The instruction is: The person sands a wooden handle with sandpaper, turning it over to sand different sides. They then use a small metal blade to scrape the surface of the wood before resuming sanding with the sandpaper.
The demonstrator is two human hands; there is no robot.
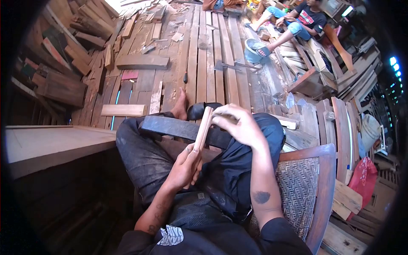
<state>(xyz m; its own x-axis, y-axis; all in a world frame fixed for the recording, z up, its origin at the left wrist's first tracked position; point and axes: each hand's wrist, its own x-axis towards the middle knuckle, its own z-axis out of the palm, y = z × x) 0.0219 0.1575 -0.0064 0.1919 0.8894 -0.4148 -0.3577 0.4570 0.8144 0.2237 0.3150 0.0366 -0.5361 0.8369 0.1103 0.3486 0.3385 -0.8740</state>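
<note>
My left hand (pixel 186 167) is wrapped round the lower part of a narrow, light wooden strip (pixel 204 131), which slants up and away from me. At the strip's upper end is my right hand (pixel 241 126), its fingers bent and the thumb apart from them, fingertips right at the wood's edge. Across my legs, beneath the strip, lies a thick dark wooden beam (pixel 168 126). Part of the beam is hidden behind the strip.
I sit by a cane-panelled wooden frame (pixel 325 187); a pale board (pixel 55 144) is at left. On the plank floor lie a wood block (pixel 143 62), a hammer-like tool (pixel 231 66) and a dark-handled tool (pixel 185 77). Another person (pixel 304 21) sits behind a bucket (pixel 253 54).
</note>
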